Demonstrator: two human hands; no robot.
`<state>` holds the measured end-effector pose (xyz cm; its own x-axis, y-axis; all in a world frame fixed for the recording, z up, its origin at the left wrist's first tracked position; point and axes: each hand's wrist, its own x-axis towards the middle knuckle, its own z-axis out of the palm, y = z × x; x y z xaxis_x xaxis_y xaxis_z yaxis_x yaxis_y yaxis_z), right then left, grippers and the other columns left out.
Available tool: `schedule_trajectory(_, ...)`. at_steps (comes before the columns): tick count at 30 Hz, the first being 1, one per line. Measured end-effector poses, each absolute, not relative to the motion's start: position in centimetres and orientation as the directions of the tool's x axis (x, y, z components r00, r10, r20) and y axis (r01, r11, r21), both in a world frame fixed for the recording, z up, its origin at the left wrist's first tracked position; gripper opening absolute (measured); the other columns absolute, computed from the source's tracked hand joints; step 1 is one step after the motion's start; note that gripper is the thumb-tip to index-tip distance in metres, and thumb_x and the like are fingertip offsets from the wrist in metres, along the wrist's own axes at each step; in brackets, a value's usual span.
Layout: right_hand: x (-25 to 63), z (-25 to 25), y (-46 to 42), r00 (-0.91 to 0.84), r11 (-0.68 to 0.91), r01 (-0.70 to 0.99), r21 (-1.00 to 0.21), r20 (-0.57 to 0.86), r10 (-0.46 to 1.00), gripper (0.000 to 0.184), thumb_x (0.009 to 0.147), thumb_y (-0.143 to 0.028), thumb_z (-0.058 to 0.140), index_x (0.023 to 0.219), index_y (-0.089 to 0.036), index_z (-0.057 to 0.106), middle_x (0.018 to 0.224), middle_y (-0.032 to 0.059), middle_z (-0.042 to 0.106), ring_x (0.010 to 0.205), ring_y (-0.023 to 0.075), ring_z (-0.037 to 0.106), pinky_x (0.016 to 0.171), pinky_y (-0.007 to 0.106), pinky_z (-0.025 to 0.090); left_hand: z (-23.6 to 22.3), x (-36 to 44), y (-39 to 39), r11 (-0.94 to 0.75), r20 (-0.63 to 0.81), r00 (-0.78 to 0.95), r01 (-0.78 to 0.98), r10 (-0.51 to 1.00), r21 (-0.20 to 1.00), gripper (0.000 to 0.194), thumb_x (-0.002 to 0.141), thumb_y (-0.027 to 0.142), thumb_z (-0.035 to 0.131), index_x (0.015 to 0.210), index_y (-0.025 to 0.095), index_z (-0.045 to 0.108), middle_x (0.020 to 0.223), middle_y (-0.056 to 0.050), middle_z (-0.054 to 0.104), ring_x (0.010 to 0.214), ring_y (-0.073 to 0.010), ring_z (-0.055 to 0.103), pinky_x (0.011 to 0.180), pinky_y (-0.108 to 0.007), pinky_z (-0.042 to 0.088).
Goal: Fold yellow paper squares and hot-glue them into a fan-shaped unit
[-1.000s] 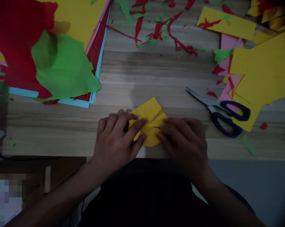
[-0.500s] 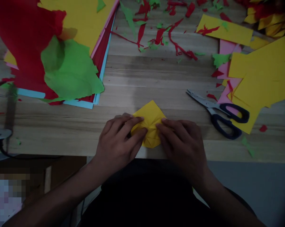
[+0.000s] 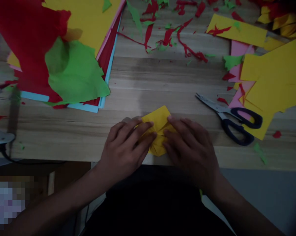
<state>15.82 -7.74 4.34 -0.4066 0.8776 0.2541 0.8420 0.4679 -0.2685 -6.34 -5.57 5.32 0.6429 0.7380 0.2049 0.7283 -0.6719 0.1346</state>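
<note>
Hands press flat on a folded yellow paper [image 3: 159, 122] at the table's [image 3: 148, 85] near edge: left hand [image 3: 128, 147] and right hand [image 3: 189, 147] pin it from either side with fingertips meeting, seemingly to hold its creases down. Scissors [image 3: 232, 119] lie just right, within reach.

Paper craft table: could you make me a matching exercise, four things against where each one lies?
Things:
1. folded yellow paper
2. scissors
3. green paper
4. red scraps

Places:
A. far edge of the table, middle
B. on the stack of sheets, left
C. under both hands' fingertips
D. right of the hands, partly on a yellow sheet

Pairs: 1-C, 2-D, 3-B, 4-A
</note>
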Motion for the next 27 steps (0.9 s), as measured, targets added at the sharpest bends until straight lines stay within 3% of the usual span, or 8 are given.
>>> schedule_trajectory(3,16.1,4.4,-6.9,-0.506,0.547,0.791,-0.275,0.209,0.837,0.027,0.094,-0.025,0.061,0.119,-0.016,0.066,0.145,0.0076,0.061,0.134,0.0305,0.05,0.113,0.047,0.04,6.0,-6.0,-6.0,-0.68,0.254,0.648,0.731,0.718,0.056,0.024,0.093,0.019,0.064,0.116,0.022,0.069,0.138,0.001,0.065,0.127,-0.0235,0.056,0.104,-0.042,0.04)
schedule_trajectory(6,16.2,4.7,-6.5,-0.515,0.545,0.798,-0.257,0.18,0.838,0.035,0.094,-0.027,0.062,0.129,-0.021,0.064,0.143,0.0083,0.061,0.128,0.0312,0.053,0.108,0.049,0.043,6.9,-5.4,-6.5,-0.688,0.206,0.674,0.726,0.71,-0.003,0.031,0.097,0.012,0.051,0.124,0.015,0.068,0.137,-0.003,0.067,0.121,-0.0224,0.059,0.1,-0.038,0.043)
schedule_trajectory(9,16.2,5.0,-6.5,-0.501,0.525,0.822,-0.221,0.158,0.851,0.039,0.093,-0.029,0.063,0.132,-0.027,0.063,0.135,0.0101,0.065,0.117,0.0307,0.056,0.1,0.05,0.046,7.1,-5.2,-6.9,-0.705,0.122,0.699,0.709,0.704,0.009,0.039,0.096,0.008,0.043,0.128,0.008,0.065,0.131,-0.008,0.07,0.109,-0.0245,0.064,0.093,-0.038,0.048)
schedule_trajectory(11,16.1,5.1,-6.5,-0.493,0.514,0.829,-0.221,0.148,0.858,0.04,0.093,-0.03,0.063,0.132,-0.028,0.064,0.132,0.0101,0.066,0.113,0.0309,0.057,0.098,0.05,0.045,6.8,-5.3,-7.2,-0.695,0.102,0.689,0.717,0.718,0.052,0.039,0.095,0.009,0.047,0.13,0.006,0.064,0.131,-0.011,0.069,0.107,-0.0262,0.064,0.093,-0.04,0.05)
schedule_trajectory(15,16.0,4.7,-6.6,-0.507,0.531,0.805,-0.266,0.158,0.848,0.042,0.092,-0.028,0.062,0.134,-0.022,0.062,0.146,0.0075,0.058,0.125,0.0332,0.051,0.105,0.052,0.041,5.5,-5.8,-7.8,-0.618,0.112,0.608,0.769,0.786,0.165,0.041,0.092,0.014,0.06,0.133,0.011,0.06,0.142,-0.01,0.061,0.117,-0.0282,0.06,0.099,-0.044,0.05)
schedule_trajectory(18,16.2,4.4,-6.5,-0.507,0.528,0.804,-0.272,0.148,0.849,0.044,0.093,-0.029,0.061,0.137,-0.023,0.059,0.149,0.0048,0.056,0.129,0.0323,0.049,0.108,0.05,0.039,5.0,-6.0,-7.8,-0.578,0.134,0.562,0.787,0.816,0.218,0.037,0.092,0.016,0.061,0.129,0.016,0.061,0.148,-0.009,0.057,0.115,-0.0278,0.06,0.094,-0.045,0.051)
schedule_trajectory(23,16.4,4.5,-6.4,-0.524,0.545,0.797,-0.26,0.149,0.839,0.044,0.095,-0.029,0.061,0.139,-0.028,0.059,0.15,0.0032,0.056,0.131,0.0324,0.05,0.107,0.05,0.041,5.1,-6.0,-7.6,-0.592,0.117,0.581,0.781,0.805,0.198,0.035,0.093,0.017,0.059,0.128,0.022,0.062,0.145,0.0,0.06,0.105,-0.0254,0.059,0.083,-0.044,0.047)
schedule_trajectory(27,16.2,4.5,-6.7,-0.501,0.521,0.811,-0.267,0.145,0.854,0.042,0.096,-0.028,0.059,0.138,-0.027,0.06,0.151,0.0044,0.055,0.133,0.0326,0.05,0.109,0.051,0.042,5.1,-6.0,-7.6,-0.584,0.114,0.573,0.794,0.811,0.169,0.035,0.093,0.018,0.06,0.127,0.024,0.063,0.147,0.001,0.058,0.105,-0.0262,0.058,0.083,-0.045,0.045)
